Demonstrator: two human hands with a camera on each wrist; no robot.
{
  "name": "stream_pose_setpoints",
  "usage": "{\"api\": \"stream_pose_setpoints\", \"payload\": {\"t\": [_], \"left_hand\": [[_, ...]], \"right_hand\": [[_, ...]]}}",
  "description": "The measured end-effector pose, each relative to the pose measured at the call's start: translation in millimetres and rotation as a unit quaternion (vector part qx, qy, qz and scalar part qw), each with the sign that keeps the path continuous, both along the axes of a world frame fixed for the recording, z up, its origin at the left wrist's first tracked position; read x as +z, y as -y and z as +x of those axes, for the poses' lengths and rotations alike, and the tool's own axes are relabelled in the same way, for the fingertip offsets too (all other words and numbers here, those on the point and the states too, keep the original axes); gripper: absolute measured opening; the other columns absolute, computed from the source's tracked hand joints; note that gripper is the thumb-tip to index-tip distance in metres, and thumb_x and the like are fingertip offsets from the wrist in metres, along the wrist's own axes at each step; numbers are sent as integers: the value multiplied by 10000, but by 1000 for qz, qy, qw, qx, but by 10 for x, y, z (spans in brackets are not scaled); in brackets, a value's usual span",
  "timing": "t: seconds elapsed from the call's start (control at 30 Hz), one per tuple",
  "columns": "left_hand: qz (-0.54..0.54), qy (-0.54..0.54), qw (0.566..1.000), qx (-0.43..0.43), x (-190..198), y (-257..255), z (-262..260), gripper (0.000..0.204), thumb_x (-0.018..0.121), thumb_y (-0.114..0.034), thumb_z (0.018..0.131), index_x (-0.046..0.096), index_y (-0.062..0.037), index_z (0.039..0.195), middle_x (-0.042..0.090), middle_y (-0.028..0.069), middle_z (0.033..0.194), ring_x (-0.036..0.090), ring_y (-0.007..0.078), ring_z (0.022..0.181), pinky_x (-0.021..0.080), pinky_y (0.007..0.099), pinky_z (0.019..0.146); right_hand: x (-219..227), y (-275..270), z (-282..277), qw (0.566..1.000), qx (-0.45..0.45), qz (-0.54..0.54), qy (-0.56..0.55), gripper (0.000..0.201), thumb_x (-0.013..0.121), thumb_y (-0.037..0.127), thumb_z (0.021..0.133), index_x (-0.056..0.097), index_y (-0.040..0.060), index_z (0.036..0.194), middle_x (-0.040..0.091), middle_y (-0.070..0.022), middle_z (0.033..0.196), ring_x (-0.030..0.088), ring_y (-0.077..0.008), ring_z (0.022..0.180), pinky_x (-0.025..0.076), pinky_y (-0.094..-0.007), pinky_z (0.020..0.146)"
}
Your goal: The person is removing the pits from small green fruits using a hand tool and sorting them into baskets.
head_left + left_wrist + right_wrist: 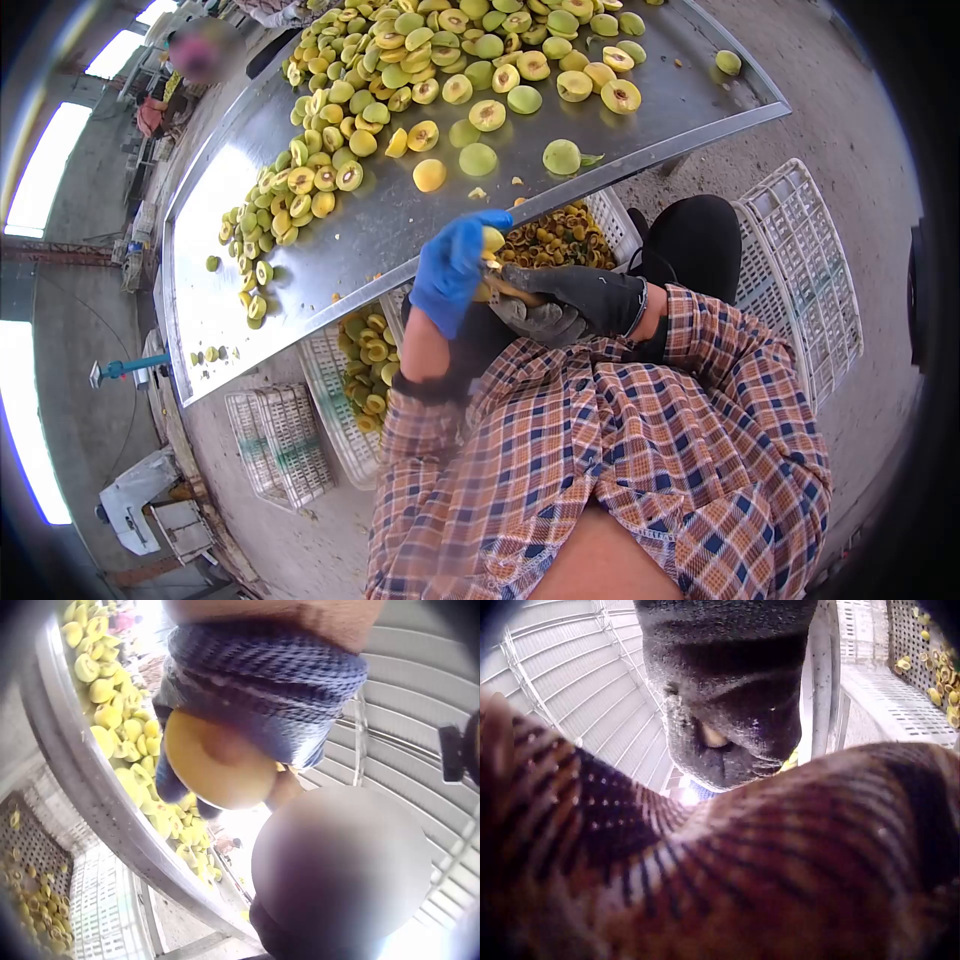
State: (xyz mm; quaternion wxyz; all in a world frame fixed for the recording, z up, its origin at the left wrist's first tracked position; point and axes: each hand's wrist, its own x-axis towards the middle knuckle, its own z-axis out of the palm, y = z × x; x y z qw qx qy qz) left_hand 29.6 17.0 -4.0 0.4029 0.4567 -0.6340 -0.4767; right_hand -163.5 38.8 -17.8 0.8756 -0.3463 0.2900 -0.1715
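Note:
In a blue glove, my left hand (450,268) holds a yellow peach half (214,761) just in front of the table edge. The same fruit's pale side shows past the fingers in the head view. My right hand (565,305), in a dark grey glove, is curled round a tool with a wooden handle (515,291), right beside the left hand. Only the rounded butt of the handle (714,736) peeks out of that fist in the right wrist view. The tool's working end is hidden between the hands.
A metal table (385,225) bears a heap of cut green-yellow peach halves (400,50). Under its near edge stand a crate of hollowed brown-yellow pieces (560,238) and a crate of fruit halves (368,365). White crates (805,270) stand at the right, others (280,440) at the left.

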Motion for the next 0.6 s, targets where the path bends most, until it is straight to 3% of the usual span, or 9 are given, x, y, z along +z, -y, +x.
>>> {"api": "stream_pose_setpoints", "payload": {"t": [0.07,0.2,0.27,0.33,0.4,0.43,0.47,0.53,0.6], "left_hand": [[-51,49,997,-11,-65,55,48,649,324,-575,969,606,-9,1116,661,98,941,625,176,812,501,286,780],[213,-318,919,93,-135,82,418,624,340,-578,961,537,-32,1190,646,96,861,630,188,704,544,326,621],[193,-307,919,152,-94,-88,738,612,342,-577,959,524,-48,1206,644,105,841,623,191,607,534,350,489],[136,-231,936,230,-49,-388,1252,561,392,-533,965,549,-50,1204,654,102,856,628,195,668,536,324,586],[56,-54,938,339,-127,-804,1817,493,424,-467,979,619,-36,1121,670,106,916,632,206,788,514,322,724],[27,80,916,391,-160,-958,2070,472,434,-432,987,651,-22,1075,676,102,966,627,200,863,496,314,805],[-22,205,895,396,-234,-1044,2367,478,423,-403,996,690,-7,978,673,89,1035,598,185,968,444,319,908],[18,189,877,441,90,-1107,2160,430,457,-367,984,702,-13,968,669,98,1036,602,180,966,440,312,898],[61,153,881,443,171,-901,1953,392,481,-341,976,702,-18,978,667,102,1039,604,182,965,443,308,890]], "right_hand": [[-166,72,-31,927,155,153,304,398,427,412,985,591,73,858,467,43,598,425,-34,485,314,-195,424],[-356,76,-96,993,39,-108,13,334,481,367,973,612,65,917,476,41,590,467,-64,473,341,-209,416],[-928,141,-192,732,7,-652,-200,331,445,290,1004,631,21,1055,569,-5,754,520,-115,590,453,-243,547],[-600,122,-193,962,-10,-62,-266,300,462,231,992,584,12,1157,566,-14,758,536,-149,634,469,-267,637],[-1070,83,-364,887,1,-383,-259,291,476,216,984,567,16,1174,568,-11,763,540,-133,656,460,-247,645],[-1236,59,-403,720,-29,-661,-209,288,490,202,976,551,20,1191,571,-8,769,544,-118,679,451,-226,652],[-1143,75,-337,724,-15,-661,-197,288,490,202,976,551,20,1191,571,-8,769,544,-118,679,451,-226,652],[-768,131,-219,978,-36,-147,-146,266,490,200,979,558,28,1169,564,2,779,538,-89,708,432,-191,633],[-822,101,-189,850,-93,-481,-193,245,473,224,990,576,38,1112,554,13,767,526,-68,709,414,-179,623]]}}
